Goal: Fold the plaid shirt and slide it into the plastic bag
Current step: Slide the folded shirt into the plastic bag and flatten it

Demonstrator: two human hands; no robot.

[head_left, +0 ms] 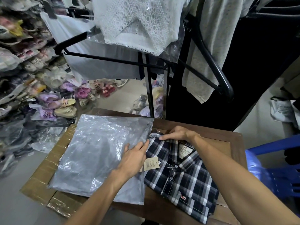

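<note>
The folded navy-and-white plaid cotton shirt (181,177), collar far, paper tag on its left, lies on the brown wooden table (233,143). The right hand (176,133) pinches its collar; the left hand (134,157) rests flat, fingers relaxed, on the clear plastic bag (97,153) just left

The bag (97,153) is glossy, crinkled clear plastic. At its 3 o'clock the shirt (183,181) is matt woven cloth with a paper tag (151,163). The table (233,143) is brown wood; the chair (276,174) is shiny blue plastic.
</note>
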